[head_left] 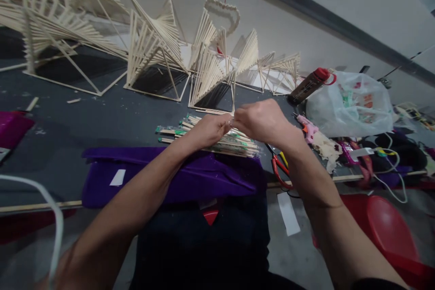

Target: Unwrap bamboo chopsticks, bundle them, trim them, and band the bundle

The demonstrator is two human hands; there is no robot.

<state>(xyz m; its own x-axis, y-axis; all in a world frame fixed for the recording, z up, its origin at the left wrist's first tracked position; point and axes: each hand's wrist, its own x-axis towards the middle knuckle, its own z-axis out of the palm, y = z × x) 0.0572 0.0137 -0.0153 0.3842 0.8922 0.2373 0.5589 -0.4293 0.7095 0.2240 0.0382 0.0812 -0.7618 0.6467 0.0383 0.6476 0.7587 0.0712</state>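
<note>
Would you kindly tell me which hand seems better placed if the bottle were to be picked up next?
The right hand, probably: it is nearer the bottle, whereas the left hand would likely have to reach past it.

Pretty dim room tbh, just a plain pale wall (282, 29) with a dark grey bar (306, 7) slanting across it. Dark surface (84, 122) with a light front edge (41, 207), grey floor (285, 253), red seat (390, 226) lower right.
</note>
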